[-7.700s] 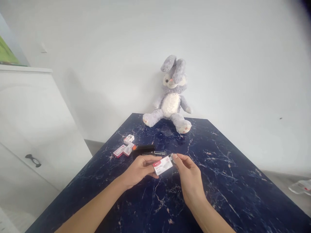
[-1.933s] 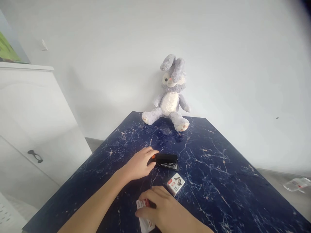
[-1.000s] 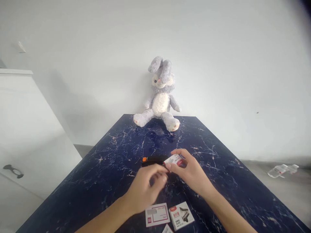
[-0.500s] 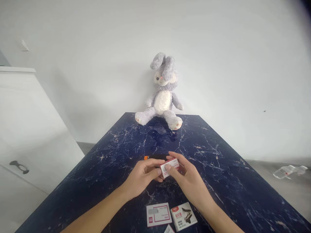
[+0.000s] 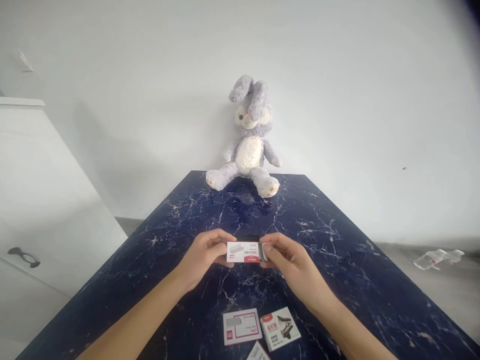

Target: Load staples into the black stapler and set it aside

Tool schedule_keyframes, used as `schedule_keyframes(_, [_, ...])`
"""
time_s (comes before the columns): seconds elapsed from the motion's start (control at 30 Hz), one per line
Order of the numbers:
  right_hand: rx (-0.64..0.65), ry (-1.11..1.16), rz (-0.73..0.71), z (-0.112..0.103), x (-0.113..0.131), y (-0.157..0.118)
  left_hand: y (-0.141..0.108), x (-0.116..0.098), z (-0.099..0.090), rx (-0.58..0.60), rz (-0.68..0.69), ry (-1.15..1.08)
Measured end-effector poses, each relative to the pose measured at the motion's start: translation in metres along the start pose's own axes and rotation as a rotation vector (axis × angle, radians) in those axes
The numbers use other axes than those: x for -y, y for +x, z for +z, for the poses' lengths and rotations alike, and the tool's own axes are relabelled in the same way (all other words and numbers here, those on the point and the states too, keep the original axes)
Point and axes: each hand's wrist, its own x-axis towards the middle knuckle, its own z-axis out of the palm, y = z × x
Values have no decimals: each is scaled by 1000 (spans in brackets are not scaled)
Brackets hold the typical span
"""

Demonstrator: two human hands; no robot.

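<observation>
White and red, a small box [image 5: 243,252] spans both hands — left hand [image 5: 213,250] pinching one end, right hand [image 5: 275,251] the other (blue bench [image 5: 210,210] beneath).

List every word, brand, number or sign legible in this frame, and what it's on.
"起钉器": the box with the black tool picture; its smaller print and red logo are too small.
"24/6", probably, upside down: the held box; other characters unclear.
Too small or blurred: the pink-framed box, the box cut off by the bottom edge, the bottle label.
</observation>
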Motion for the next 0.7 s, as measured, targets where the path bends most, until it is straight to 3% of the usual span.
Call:
schedule_keyframes(0.1, [7, -122, 34, 6, 5, -5, -3, -3, 0, -17, 83, -62])
schedule_keyframes(0.27, [3, -69, 13, 16, 2, -10, -10, -7, 2, 2, 263, -116])
schedule_keyframes(0.47, [-54, -245, 31, 14, 7, -11, -7, -3, 6, -86, 173, -129])
schedule_keyframes(0.6, [-39, -317, -32, 9, 13, -9, -8, -2, 12, -77, 120, -185])
schedule_keyframes(0.7, [-35, -335, 27, 7, 11, -6, -9, -2, 12, -48, 108, -212])
